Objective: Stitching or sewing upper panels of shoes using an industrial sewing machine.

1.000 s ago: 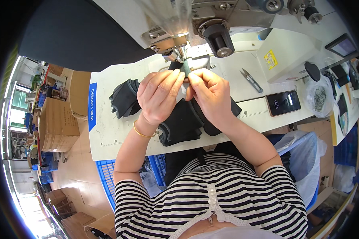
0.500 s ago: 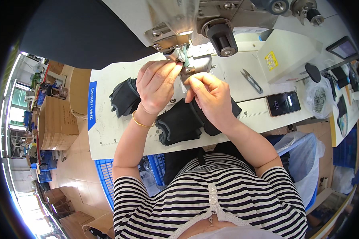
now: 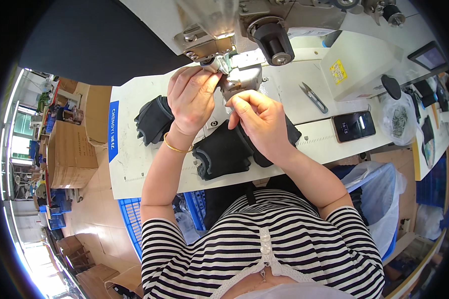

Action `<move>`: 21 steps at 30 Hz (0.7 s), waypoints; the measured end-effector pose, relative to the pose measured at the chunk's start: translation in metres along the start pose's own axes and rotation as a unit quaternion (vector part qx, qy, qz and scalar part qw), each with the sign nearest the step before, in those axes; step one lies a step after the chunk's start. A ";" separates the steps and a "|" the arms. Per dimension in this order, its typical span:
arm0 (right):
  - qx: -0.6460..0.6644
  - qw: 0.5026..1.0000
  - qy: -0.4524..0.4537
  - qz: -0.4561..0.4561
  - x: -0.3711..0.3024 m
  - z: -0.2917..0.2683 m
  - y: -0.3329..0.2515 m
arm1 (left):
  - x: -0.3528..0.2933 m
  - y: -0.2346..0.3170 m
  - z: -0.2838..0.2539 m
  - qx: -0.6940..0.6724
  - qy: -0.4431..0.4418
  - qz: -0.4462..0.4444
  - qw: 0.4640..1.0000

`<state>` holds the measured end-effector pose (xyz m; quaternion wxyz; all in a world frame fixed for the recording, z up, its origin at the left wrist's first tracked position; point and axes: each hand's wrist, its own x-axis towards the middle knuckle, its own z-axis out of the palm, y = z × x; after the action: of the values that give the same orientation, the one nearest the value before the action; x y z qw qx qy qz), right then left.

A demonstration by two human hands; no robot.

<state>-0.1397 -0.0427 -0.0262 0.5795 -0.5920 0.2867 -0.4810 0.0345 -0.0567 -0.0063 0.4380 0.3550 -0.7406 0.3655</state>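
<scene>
Greenish cloth [image 3: 225,65] sits mostly hidden at the sewing machine [image 3: 212,50], cut off above. Our left hand [image 3: 192,102] bunches its fingertips against it; our right hand [image 3: 259,119] curls nearer us, partly covering black fabric [image 3: 222,153]. We cannot tell what either grips.

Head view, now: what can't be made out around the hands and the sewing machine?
All in the head view:
- Left hand: its own back hides the palm and whatever its fingertips may hold.
- Right hand: too little detail to tell what, if anything, is pinched.
- Greenish piece: blurred, partly behind the left fingers.
- Right-hand dark fabric stack: partly covered by the right hand.
- Sewing machine: top cut off by the upper edge.
</scene>
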 end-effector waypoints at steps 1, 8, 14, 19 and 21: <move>0.000 1.000 -0.001 0.000 0.000 0.000 -0.001 | 0.000 0.000 0.000 0.000 0.001 0.000 1.000; -0.008 1.000 -0.002 0.004 -0.003 0.001 -0.001 | 0.001 -0.001 -0.001 0.017 -0.009 0.007 1.000; -0.027 1.000 -0.009 0.007 -0.008 0.002 0.000 | -0.001 -0.001 -0.002 0.020 -0.007 0.001 1.000; -0.032 0.999 -0.015 0.030 -0.011 0.000 -0.001 | 0.000 -0.001 -0.001 0.019 -0.004 0.007 1.000; -0.020 0.999 -0.020 0.039 -0.012 0.000 0.002 | 0.000 -0.001 -0.001 0.019 -0.005 0.008 1.000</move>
<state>-0.1438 -0.0321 -0.0309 0.5916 -0.6014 0.3078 -0.4399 0.0359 -0.0566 -0.0054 0.4251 0.3592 -0.7383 0.3810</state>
